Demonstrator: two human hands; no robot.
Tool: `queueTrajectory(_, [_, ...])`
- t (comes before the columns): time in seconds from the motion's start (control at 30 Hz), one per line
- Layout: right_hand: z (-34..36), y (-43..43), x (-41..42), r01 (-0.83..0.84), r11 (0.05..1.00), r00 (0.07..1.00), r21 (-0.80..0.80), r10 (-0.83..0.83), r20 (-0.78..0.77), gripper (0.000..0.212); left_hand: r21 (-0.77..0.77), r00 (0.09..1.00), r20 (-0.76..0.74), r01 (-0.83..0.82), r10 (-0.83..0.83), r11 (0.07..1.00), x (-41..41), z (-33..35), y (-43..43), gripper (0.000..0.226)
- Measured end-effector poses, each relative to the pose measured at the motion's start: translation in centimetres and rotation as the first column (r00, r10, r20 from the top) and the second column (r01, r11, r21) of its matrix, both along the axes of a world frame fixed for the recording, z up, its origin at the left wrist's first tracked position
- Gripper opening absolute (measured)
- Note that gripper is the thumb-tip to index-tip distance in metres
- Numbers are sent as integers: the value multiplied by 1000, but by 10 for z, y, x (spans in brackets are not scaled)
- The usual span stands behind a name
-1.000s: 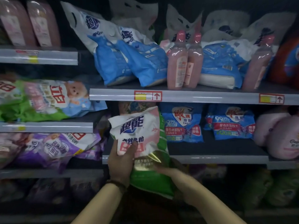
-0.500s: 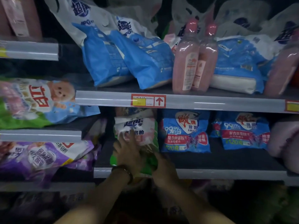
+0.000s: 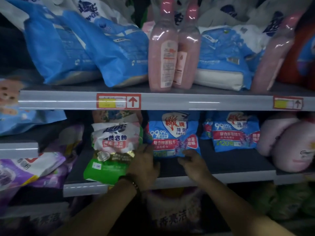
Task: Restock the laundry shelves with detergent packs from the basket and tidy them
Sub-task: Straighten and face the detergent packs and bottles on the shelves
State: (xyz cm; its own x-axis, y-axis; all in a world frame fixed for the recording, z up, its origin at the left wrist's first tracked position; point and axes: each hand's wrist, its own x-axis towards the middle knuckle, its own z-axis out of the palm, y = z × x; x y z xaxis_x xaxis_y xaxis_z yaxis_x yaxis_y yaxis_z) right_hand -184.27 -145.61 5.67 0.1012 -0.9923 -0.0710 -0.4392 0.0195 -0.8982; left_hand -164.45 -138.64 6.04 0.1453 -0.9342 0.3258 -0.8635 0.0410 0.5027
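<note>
Two hands are working at the middle shelf (image 3: 230, 161): left hand (image 3: 144, 166) is resting loose fingers against the green-white detergent pack (image 3: 114, 150) lying at its 10 o'clock; right hand (image 3: 194, 166) is touching the blue pack (image 3: 173, 135) at 11 o'clock, grip unclear.

glossy crinkled plastic detergent pack (image 3: 114, 147); matt grey shelf (image 3: 230, 165).

Green-and-white detergent pack (image 3: 112, 150) on shelf (image 3: 230, 178), left hand (image 3: 144, 166) touching its right edge, blue pack (image 3: 173, 135) and right hand (image 3: 192, 165) just right of it
</note>
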Motion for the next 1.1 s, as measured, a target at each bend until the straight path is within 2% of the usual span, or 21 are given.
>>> queueTrajectory(0.1, [-3, -32, -18, 84, 995, 996, -48, -85, -14, 27, 60, 987, -145, -54, 62, 997, -7, 4, -35, 61])
queueTrajectory(0.2, [-12, -63, -27, 115, 991, 993, -71, -117, -26, 28, 109, 955, -267, -102, 127, 989, -10, 3, -64, 45])
queueTrajectory(0.27, [-34, -94, -34, 124, 988, 987, -92, -133, -87, 49, 125, 918, -359, -131, 168, 983, -11, -3, -82, 36])
queueTrajectory(0.33, [-55, -124, -40, 128, 986, 983, -106, -140, -117, 73, 132, 888, -414, -159, 201, 978, -14, -14, -99, 46])
queueTrajectory(0.37, [-54, -128, -39, 121, 989, 984, -89, -131, -119, 76, 143, 878, -425, -173, 218, 974, -17, -17, -104, 55])
queueTrajectory(0.5, [-46, -131, -32, 110, 993, 969, -46, -118, -216, 55, 163, 884, -366, -249, 293, 955, -23, -34, -120, 86])
queueTrajectory(0.57, [-55, -138, -31, 112, 991, 946, -72, -128, -297, 55, 166, 882, -320, -306, 345, 937, -23, -39, -126, 86])
queueTrajectory(0.67, [-54, -141, -29, 141, 986, 940, -86, -161, -301, 56, 164, 895, -250, -336, 369, 927, -25, -39, -133, 86])
queueTrajectory(0.8, [-51, -141, -29, 128, 981, 936, -148, -169, -308, 61, 128, 910, -218, -331, 352, 935, -23, -40, -134, 84])
queueTrajectory(0.93, [-60, -133, -32, 82, 959, 888, -272, -195, -417, 68, 78, 937, -185, -288, 297, 955, -16, -37, -121, 88])
queueTrajectory(1.03, [-46, -117, -31, 16, 966, 898, -257, -127, -422, 67, 187, 952, -129, -250, 276, 950, -20, -18, -104, 97])
queueTrajectory(1.1, [-24, -97, -29, -36, 973, 913, -227, -60, -403, 57, 284, 962, -137, -192, 238, 939, -29, -5, -88, 103])
